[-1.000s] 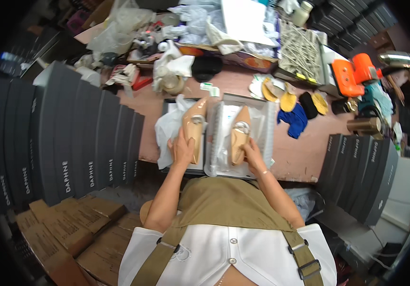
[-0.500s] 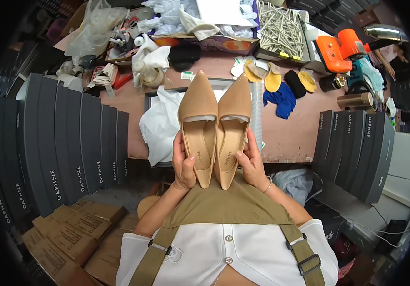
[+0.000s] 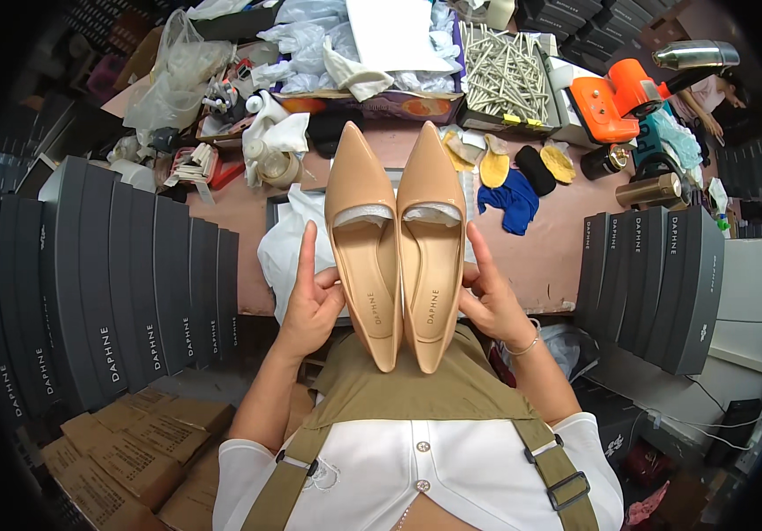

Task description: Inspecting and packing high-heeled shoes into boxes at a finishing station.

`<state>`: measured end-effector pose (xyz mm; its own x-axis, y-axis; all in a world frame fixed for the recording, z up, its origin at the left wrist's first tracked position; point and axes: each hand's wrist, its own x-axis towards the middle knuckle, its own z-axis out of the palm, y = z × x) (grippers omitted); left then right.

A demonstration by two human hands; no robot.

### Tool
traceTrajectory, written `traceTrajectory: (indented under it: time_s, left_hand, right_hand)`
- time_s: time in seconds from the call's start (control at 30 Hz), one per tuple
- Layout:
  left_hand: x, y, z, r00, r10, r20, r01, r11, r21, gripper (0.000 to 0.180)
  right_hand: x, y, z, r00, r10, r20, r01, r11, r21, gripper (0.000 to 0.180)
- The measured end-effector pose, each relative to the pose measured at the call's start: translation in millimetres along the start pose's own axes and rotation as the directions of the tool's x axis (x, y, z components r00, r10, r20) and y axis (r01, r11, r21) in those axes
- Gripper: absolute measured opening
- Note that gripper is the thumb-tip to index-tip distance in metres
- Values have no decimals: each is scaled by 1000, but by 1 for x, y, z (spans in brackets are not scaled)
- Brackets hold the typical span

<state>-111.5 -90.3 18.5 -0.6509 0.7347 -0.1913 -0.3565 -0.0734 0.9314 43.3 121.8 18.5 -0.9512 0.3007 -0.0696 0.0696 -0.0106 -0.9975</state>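
Observation:
Two beige pointed-toe pumps are held side by side in front of my apron, toes pointing away from me. My left hand [image 3: 312, 305] grips the outer side of the left pump [image 3: 354, 181], its index finger stretched out along the shoe. The right pump [image 3: 434, 181] is held the same way by my right hand [image 3: 494, 305], index finger extended. My other fingers are partly hidden behind the shoes. White paper stuffing [image 3: 363, 215] shows inside the toes. Behind the pumps, white tissue paper [image 3: 288, 252] lies over an open shoebox on the table.
Dark shoeboxes stand in rows at left [image 3: 129, 274] and right [image 3: 651, 274]. On the pinkish table [image 3: 540, 265] lie a blue cloth [image 3: 509, 202] and yellow pads. Farther back are a box of white sticks [image 3: 505, 75] and an orange device [image 3: 607, 106]. Brown cartons [image 3: 133, 442] sit low left.
My thumbs have come off the insoles to the shoes' outer sides, and both index fingers now stretch forward. The pumps appear slightly larger and more upright in view.

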Motion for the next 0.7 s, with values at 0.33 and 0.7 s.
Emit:
traceTrajectory:
  time_s: [0.33,0.7]
  left_hand:
    - [12,104,4,784,372,498,-593,211,777,43]
    - [22,-24,-16,928,-235,290,301,930,-210,56]
  right_hand:
    - [22,-76,-16,939,-273,208,341,682,-647,50]
    - [7,45,18,962,241,132,-268,722,638,49]
